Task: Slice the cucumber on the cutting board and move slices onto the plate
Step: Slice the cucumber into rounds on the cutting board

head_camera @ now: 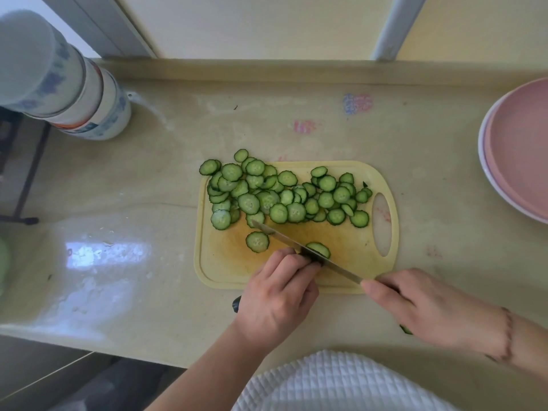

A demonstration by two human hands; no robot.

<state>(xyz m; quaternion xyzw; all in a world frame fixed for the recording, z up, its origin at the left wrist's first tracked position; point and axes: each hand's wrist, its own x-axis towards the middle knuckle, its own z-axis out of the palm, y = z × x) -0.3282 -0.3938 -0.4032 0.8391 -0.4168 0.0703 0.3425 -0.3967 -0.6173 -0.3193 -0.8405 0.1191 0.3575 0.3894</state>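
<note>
Beige bench, yellow cutting board piled with cucumber slices: right hand grips knife, left hand pinches cucumber stub; slicing nearly done, next probably transfer to pink plate, well apart at right.

knife across cucumber, slices behind

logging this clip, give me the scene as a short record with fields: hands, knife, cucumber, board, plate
left hand: fingers curled on the cucumber piece at the blade
right hand: grips the knife handle
knife: blade angled across the cutting board, tip toward the slice pile
slices: heaped on the board's far half, a few over its far left edge
plate: pink, far right on the counter, no slices visible on it
</note>
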